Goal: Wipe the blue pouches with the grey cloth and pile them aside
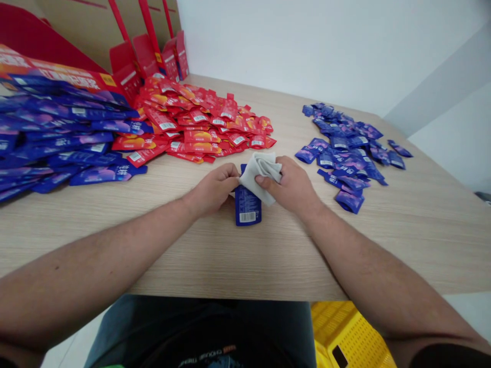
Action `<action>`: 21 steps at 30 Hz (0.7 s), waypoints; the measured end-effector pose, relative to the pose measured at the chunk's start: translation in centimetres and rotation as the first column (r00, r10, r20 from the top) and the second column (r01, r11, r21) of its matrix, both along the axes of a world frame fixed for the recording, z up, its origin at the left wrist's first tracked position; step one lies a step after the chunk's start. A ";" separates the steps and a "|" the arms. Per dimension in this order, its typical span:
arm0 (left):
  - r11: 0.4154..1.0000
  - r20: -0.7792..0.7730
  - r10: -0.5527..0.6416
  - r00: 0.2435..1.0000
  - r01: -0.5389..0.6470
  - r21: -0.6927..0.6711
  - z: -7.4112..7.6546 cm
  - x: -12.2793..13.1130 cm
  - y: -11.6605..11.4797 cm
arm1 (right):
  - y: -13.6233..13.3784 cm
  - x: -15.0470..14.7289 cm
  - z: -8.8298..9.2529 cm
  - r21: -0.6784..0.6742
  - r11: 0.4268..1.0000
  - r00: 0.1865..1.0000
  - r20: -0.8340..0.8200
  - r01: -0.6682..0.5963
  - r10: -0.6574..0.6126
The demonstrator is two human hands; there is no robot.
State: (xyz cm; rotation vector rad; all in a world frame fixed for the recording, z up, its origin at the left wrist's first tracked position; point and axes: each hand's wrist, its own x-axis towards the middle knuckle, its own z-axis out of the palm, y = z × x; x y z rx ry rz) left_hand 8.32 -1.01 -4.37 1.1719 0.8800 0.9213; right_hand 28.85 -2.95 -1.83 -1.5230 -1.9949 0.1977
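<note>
In the middle of the head view, a blue pouch (pixel 248 207) with a white barcode label faces me just above the table. My left hand (pixel 219 188) pinches its left edge near the top between thumb and fingers. A folded white-grey cloth (pixel 262 176) is gripped in my right hand (pixel 293 184), thumb on top. The cloth lies across the upper part of the pouch and hides most of its top end.
Blue pouches (pixel 65 138) are heaped at the left, beside a pile of red pouches (pixel 199 125). More blue pouches (pixel 345 153) lie scattered at the right. Red cardboard boxes (pixel 126 69) stand at the back left. A yellow crate (pixel 353 332) sits below the table edge (pixel 230 286).
</note>
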 end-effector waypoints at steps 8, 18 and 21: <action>0.999 0.024 0.012 1.000 -0.012 -0.032 0.3 -0.1 0.0 | -0.6 -0.2 0.5 -0.111 0.977 0.982 0.029 -0.180 0.185; 0.996 0.113 0.052 0.992 -0.044 -0.073 1.0 -0.7 0.4 | 1.8 2.2 -0.5 -0.036 0.988 0.958 -0.244 0.150 -0.154; 0.999 0.086 0.041 0.995 -0.038 -0.035 1.0 -1.0 0.6 | 2.0 2.4 -1.1 -0.057 0.987 0.958 -0.238 0.151 -0.161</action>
